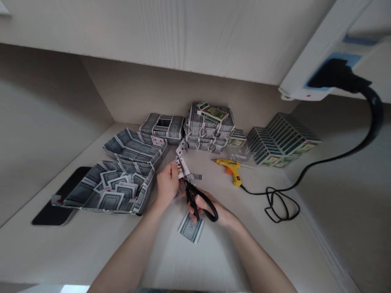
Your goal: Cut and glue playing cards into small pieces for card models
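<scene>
My left hand [168,183] pinches a playing card [183,166], its face side partly in view. In my right hand [204,205] is a pair of black-handled scissors [188,191]; their blades lie across the card beside my left fingers. Below the scissors a patterned card [191,228] rests back side up on the table. A small cut strip [197,177] lies just right of the blades. Another face card [181,148] shows beyond the held one; whether they touch I cannot tell.
At left, a box made of cards [143,203] holds loose cards, partly over a black phone-like slab [55,213]. Card-built boxes [210,130] stand behind. A yellow glue gun [232,169] with a looping black cord [284,189] lies right, near stacked card packs [269,146].
</scene>
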`<state>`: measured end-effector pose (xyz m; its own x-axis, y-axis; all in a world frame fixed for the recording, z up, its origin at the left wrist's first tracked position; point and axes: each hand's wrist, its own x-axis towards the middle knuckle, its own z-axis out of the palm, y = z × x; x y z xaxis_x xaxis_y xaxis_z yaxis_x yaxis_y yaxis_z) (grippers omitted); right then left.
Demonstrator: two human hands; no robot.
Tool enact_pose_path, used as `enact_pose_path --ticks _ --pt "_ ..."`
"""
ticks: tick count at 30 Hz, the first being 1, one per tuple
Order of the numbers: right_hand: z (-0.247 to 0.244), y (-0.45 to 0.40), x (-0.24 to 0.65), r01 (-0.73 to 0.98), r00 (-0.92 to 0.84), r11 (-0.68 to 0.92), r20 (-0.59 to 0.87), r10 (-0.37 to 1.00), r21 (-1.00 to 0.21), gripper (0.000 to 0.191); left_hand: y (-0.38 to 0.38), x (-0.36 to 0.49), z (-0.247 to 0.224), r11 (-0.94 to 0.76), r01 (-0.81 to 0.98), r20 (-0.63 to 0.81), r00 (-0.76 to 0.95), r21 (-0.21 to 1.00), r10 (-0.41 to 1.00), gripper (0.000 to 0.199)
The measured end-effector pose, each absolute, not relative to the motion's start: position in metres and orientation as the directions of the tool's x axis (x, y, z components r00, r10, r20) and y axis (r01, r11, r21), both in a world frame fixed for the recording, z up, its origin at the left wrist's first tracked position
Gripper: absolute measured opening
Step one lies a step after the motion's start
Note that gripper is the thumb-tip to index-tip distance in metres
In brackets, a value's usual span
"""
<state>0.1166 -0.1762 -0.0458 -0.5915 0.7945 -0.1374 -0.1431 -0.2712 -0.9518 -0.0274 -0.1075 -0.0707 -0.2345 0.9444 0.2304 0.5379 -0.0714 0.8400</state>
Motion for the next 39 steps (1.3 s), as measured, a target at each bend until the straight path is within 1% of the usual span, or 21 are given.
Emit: enact_pose_path --ticks 6,14,20,25,33,39 --pt "-0.0469 -0.1764 0.1176 -0.182 -0.595 -0.284 -0.124 0.794 -0.941 0.05 -0.1097 -0.0266 -0.0676 -0.064 0.59 0.247 -0.235 0.805 0.94 0.04" --pt "-0.0461 -0.176 0.117 -0.18 -0.597 -0.28 -0.122 0.793 -0.943 0.053 -0.11 -0.0271 -0.0672 -0.065 0.585 0.224 -0.205 0.809 0.953 0.046" --pt "-0.0475 -0.1755 0.1156 -0.161 -0.593 -0.285 -0.138 0.793 -0.945 0.051 -0.1094 -0.0288 -0.0666 -0.061 0.649 0.241 -0.192 0.758 0.951 0.048" --pt "-0.0465 -0.1754 0.1133 -0.155 -0.574 -0.306 -0.166 0.802 -0.939 0.053 -0.1093 -0.03 -0.0663 -0.062 0.678 0.252 -0.185 0.732 0.95 0.046" --pt "-0.0502 -0.1755 0.1116 -0.165 -0.567 -0.308 -0.165 0.807 -0.937 0.051 -0.1088 -0.0305 -0.0675 -0.089 0.675 0.284 -0.185 0.732 0.941 0.043" --pt "-0.0453 -0.1766 0.1098 -0.132 -0.531 -0.306 -0.193 0.825 -0.943 0.055 -0.1084 -0.0308 -0.0684 -0.084 0.683 0.291 -0.194 0.725 0.937 0.044"
